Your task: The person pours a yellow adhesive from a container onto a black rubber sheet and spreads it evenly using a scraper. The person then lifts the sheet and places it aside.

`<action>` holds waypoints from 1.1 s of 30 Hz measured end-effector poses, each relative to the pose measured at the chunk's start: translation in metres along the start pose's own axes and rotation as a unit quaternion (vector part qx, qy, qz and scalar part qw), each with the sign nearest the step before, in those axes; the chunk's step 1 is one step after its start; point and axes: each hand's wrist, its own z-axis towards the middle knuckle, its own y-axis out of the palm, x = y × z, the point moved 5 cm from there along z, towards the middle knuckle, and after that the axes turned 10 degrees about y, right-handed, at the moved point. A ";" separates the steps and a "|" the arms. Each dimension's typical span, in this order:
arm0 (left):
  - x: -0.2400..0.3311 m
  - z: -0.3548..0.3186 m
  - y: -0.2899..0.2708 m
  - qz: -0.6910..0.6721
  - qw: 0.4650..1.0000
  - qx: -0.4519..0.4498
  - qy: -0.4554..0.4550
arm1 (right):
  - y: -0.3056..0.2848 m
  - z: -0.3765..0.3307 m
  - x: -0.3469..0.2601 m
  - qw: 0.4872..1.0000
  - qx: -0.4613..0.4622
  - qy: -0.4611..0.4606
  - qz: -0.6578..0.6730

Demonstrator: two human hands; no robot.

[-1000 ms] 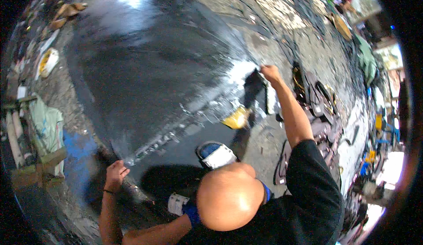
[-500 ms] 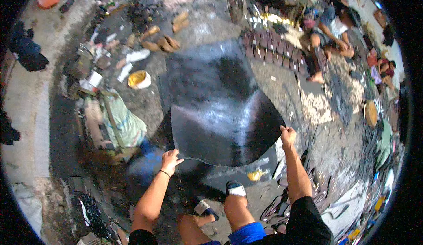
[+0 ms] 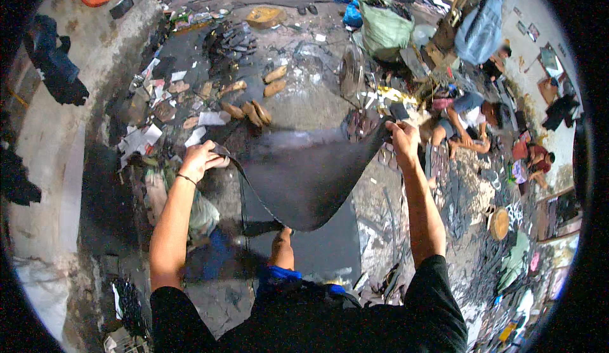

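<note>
A large, thin, bendy black sheet (image 3: pixel 304 181) hangs between my two hands, its middle sagging in a curve toward me. My left hand (image 3: pixel 202 161) is closed on the sheet's left corner. The opposite corner is pinched in my right hand (image 3: pixel 404 140), at about chest width from the left. Under the hanging sheet, a flat dark grey sheet (image 3: pixel 323 245) lies on the floor. Part of my leg (image 3: pixel 282 249) shows just below the sheet's lower edge; the feet are hidden.
Brown foot-shaped blocks (image 3: pixel 257 113) and paper scraps lie ahead to the left. A stuffed green sack (image 3: pixel 384 26) stands at the far side. On the right, a person (image 3: pixel 469 121) sits low, near a round wooden block (image 3: pixel 499 223) and scattered scraps.
Both my hands have risen and moved farther ahead, lifting the black sheet's near corners. The sheet now sags between them, and more of the far floor is in view.
</note>
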 end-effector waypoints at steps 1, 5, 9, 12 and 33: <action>0.022 0.024 0.005 0.027 0.999 0.043 -0.005 | 0.000 0.028 -0.008 0.999 0.031 -0.021 -0.037; 0.103 0.129 0.015 0.007 0.999 0.027 0.037 | 0.065 0.103 -0.119 0.995 -0.008 -0.024 -0.097; 0.201 0.224 0.067 0.058 0.996 -0.044 0.049 | 0.093 0.195 -0.207 0.999 -0.013 -0.028 -0.024; 0.283 0.301 0.094 0.056 0.993 -0.060 0.090 | 0.126 0.274 -0.279 0.995 -0.069 -0.065 -0.044; 0.587 0.864 0.404 -0.033 0.932 -0.079 0.352 | 0.344 0.915 -0.556 0.785 0.057 -0.521 -0.331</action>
